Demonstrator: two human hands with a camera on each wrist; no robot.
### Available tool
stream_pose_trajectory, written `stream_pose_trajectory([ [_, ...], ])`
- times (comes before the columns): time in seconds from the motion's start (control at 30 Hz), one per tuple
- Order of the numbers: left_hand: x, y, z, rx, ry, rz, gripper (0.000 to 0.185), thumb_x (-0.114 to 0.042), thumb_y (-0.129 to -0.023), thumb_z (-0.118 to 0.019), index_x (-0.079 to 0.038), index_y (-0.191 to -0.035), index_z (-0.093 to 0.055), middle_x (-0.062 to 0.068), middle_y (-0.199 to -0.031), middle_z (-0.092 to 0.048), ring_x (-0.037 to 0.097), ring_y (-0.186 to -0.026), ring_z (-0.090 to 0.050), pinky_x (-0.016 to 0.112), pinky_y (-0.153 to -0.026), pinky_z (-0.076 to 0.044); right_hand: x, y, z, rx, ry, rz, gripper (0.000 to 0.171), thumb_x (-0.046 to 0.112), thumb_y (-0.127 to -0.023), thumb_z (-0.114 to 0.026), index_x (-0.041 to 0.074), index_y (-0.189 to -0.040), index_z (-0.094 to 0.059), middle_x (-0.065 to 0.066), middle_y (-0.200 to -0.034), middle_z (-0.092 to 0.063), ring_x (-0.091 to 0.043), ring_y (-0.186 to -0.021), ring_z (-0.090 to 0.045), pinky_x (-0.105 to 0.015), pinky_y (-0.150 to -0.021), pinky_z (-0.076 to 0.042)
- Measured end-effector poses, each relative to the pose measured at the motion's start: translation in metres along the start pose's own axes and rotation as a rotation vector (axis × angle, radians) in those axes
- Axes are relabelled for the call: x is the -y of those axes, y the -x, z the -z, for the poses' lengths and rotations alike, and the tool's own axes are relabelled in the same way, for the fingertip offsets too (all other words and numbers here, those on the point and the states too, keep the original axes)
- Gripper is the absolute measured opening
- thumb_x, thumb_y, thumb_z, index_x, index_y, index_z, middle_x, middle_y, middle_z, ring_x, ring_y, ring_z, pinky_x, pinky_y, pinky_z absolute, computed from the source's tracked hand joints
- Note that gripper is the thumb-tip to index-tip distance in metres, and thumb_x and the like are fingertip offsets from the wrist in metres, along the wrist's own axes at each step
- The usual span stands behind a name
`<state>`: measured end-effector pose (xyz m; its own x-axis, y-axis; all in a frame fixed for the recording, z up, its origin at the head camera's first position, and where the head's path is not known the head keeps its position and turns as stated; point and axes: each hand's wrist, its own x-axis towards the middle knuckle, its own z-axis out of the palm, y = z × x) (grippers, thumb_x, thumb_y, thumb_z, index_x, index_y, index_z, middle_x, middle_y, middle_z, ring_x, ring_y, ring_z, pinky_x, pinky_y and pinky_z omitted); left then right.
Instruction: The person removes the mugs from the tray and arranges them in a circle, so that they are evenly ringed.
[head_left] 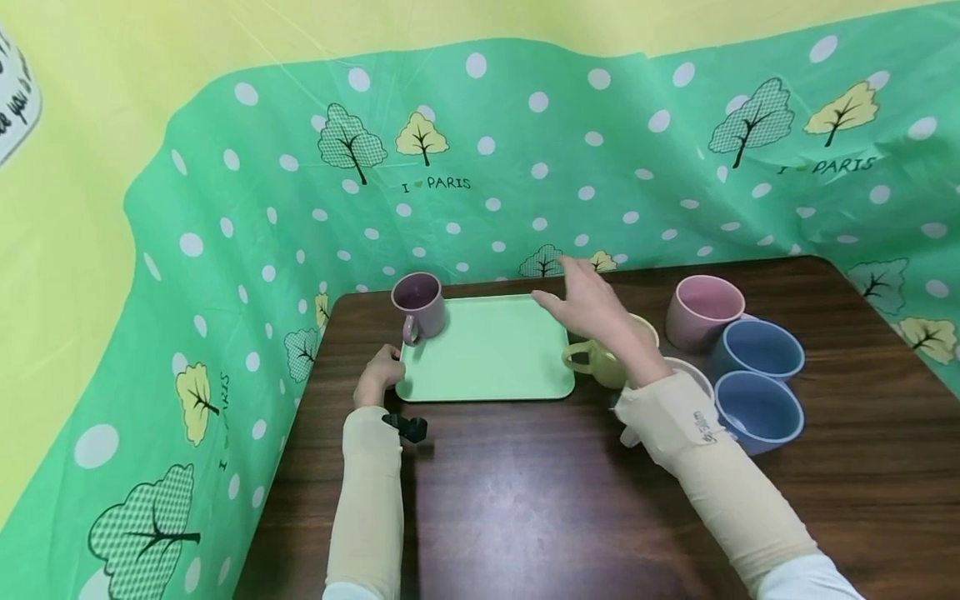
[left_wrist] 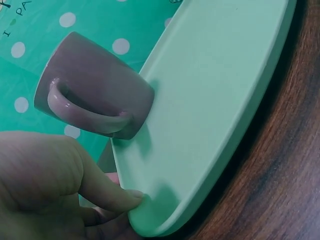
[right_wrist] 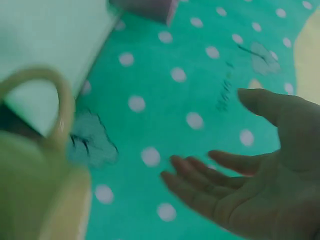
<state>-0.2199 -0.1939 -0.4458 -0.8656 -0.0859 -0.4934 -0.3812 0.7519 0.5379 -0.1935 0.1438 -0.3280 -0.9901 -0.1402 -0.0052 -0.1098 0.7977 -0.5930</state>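
Presently: left hand (head_left: 378, 375) pinches near-left corner of green tray (head_left: 487, 350), grip clamped on rim. Purple mug (head_left: 418, 305) upright at tray's upper-left corner. Right hand (head_left: 592, 308) hovers over tray's right edge, fingers spread apart, holding nothing. Yellow mug (head_left: 603, 362) just beside tray on brown surface (head_left: 540, 492).

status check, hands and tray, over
Left hand pinches near-left corner of green tray. Right hand open, above tray's far-right corner. Purple mug stands on tray's far-left corner; yellow mug beside its right edge.

Head high, wrists close — all share tray (head_left: 487, 350)
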Motion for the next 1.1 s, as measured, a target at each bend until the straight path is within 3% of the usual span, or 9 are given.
stream_pose_trajectory([
  [0.2, 0.003, -0.002, -0.002, -0.015, -0.005, -0.001, 0.039, -0.008, -0.087, -0.033, -0.008, -0.126, -0.04, 0.016, -0.117, -0.049, 0.027, -0.092, -0.046, 0.034, -0.073, -0.037, 0.01, -0.029, -0.035, 0.017, -0.12, 0.142, 0.073, 0.037, -0.094, -0.057, 0.005, -0.15, -0.024, -0.016, -0.15, -0.031, -0.031, -0.132, -0.039, -0.048, -0.107, -0.035],
  [0.4, 0.005, -0.007, -0.003, -0.013, -0.006, 0.004, 0.039, -0.008, -0.087, -0.033, -0.009, -0.126, -0.04, 0.016, -0.12, -0.048, 0.027, -0.095, -0.046, 0.034, -0.075, -0.037, 0.019, -0.053, -0.069, 0.047, -0.224, 0.188, 0.075, 0.035, -0.092, -0.061, 0.006, -0.15, -0.023, -0.017, -0.145, -0.036, -0.03, -0.127, -0.046, -0.044, -0.102, -0.041],
  [0.77, 0.005, -0.01, 0.001, -0.03, -0.005, -0.012, 0.037, -0.01, -0.088, -0.033, -0.009, -0.124, -0.042, 0.015, -0.116, -0.049, 0.027, -0.093, -0.047, 0.033, -0.073, -0.037, 0.021, -0.085, -0.128, 0.031, -0.308, 0.195, 0.08, 0.035, -0.089, -0.065, 0.008, -0.151, -0.021, -0.016, -0.144, -0.038, -0.03, -0.129, -0.044, -0.044, -0.102, -0.041],
  [1.1, 0.003, -0.007, 0.001, -0.016, 0.01, -0.01, 0.038, -0.011, -0.091, -0.033, -0.009, -0.128, -0.041, 0.015, -0.121, -0.048, 0.027, -0.094, -0.046, 0.034, -0.076, -0.037, 0.025, -0.101, -0.155, 0.05, -0.401, 0.202, 0.088, 0.045, -0.086, -0.066, 0.008, -0.152, -0.019, -0.018, -0.147, -0.033, -0.033, -0.133, -0.038, -0.047, -0.104, -0.039],
])
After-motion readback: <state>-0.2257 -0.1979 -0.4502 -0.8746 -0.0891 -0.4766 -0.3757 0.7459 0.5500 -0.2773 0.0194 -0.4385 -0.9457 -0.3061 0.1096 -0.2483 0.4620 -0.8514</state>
